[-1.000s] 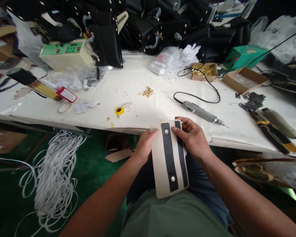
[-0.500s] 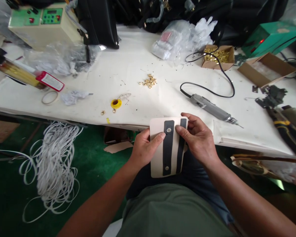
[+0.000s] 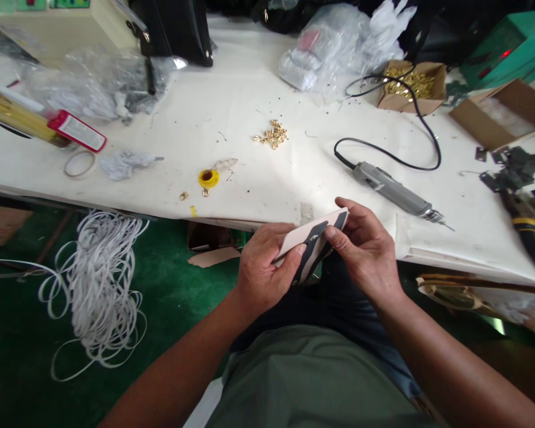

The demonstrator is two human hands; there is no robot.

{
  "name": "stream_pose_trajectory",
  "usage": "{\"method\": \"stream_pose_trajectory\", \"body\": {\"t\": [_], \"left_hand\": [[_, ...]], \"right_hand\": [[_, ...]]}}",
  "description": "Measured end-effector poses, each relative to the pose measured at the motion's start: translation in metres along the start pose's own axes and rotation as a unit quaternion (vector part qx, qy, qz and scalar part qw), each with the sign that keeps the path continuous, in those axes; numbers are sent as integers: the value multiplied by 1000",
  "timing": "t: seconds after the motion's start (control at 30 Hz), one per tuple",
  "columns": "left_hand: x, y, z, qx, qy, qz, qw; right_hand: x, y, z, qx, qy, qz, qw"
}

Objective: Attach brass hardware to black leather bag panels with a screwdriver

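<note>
While both hands pinch it, the flat beige rectangular panel with dark grey strips point(image 3: 294, 238) sits tilted between the two sets of fingers.

Left hand point(image 3: 265, 267) and right hand point(image 3: 368, 244) narrowed on opposite sides: thumbs on the strip face, other fingers at or behind the edges, partly hidden. Handling well likely means light, even pressure, thumbs clear of the round pale metal rivet point(image 3: 314, 237). Grey pen-shaped electric screwdriver point(image 3: 395, 191) beyond the right fingertips, untouched.
</note>
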State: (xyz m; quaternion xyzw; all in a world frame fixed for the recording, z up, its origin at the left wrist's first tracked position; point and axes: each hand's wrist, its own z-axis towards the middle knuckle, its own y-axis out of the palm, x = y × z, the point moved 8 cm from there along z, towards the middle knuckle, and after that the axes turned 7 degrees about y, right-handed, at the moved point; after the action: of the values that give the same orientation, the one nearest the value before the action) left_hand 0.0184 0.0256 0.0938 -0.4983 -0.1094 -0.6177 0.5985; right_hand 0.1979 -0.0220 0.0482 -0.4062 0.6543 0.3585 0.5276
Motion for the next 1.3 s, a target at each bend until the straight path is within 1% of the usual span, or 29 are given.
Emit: {"method": "stream_pose_trajectory", "body": {"t": [0.13, 0.3, 0.37, 0.4, 0.43, 0.5, 0.57, 0.6, 0.63, 0.67, 0.73, 0.83, 0.9, 0.97, 1.0, 1.07, 1.13, 1.2, 1.3], "left_hand": [[9, 0, 3, 3, 68, 32, 997], [19, 1, 4, -5, 106, 48, 993], [21, 1, 3, -6, 103, 52, 993], [19, 1, 3, -5, 86, 53, 995], [14, 1, 3, -6, 53, 51, 997], [-7, 4, 1, -21, -59, 29, 998], [-33, 12, -4, -45, -184, -30, 981], [-44, 18, -6, -57, -230, -69, 969], [-52, 23, -6, -63, -259, -108, 958], [-59, 27, -5, -63, -273, -138, 950], [-68, 30, -1, -51, -276, -158, 947], [-74, 27, -2, -44, -275, -121, 953], [-74, 25, -8, -63, -277, -83, 955], [-71, 24, -16, -85, -270, -39, 958], [-69, 22, -18, -93, -261, -11, 961], [-66, 20, -19, -93, -223, 59, 968], [-60, 19, -13, -78, -157, 138, 975], [-53, 22, -5, -62, -81, 199, 975], [-47, 31, 3, -77, 2, 233, 969]], "right_hand": [[-2, 0, 0, -2, -7, 9, 1000], [-4, -1, -1, -3, -11, 16, 1000], [-3, -1, -1, -5, -11, 21, 1000], [-2, -1, -1, -5, -10, 23, 1000], [-1, -2, 0, -3, -10, 24, 1000], [2, -3, 2, 2, -6, 21, 1000], [5, -6, 8, 11, 1, 6, 1000], [6, -7, 12, 18, 4, -6, 1000], [6, -9, 17, 27, 6, -20, 999], [7, -12, 22, 36, 10, -32, 999], [12, -14, 32, 43, 36, -52, 997], [25, -12, 38, 19, 97, -87, 991], [31, -7, 35, -8, 113, -133, 985], [33, -3, 30, -23, 106, -179, 978], [33, -3, 27, -20, 97, -198, 975], [29, -4, 24, 8, 70, -233, 970], [23, -4, 24, 41, 33, -267, 962], [18, -1, 25, 60, -2, -293, 954], [14, 4, 27, 68, -39, -322, 944]]}}
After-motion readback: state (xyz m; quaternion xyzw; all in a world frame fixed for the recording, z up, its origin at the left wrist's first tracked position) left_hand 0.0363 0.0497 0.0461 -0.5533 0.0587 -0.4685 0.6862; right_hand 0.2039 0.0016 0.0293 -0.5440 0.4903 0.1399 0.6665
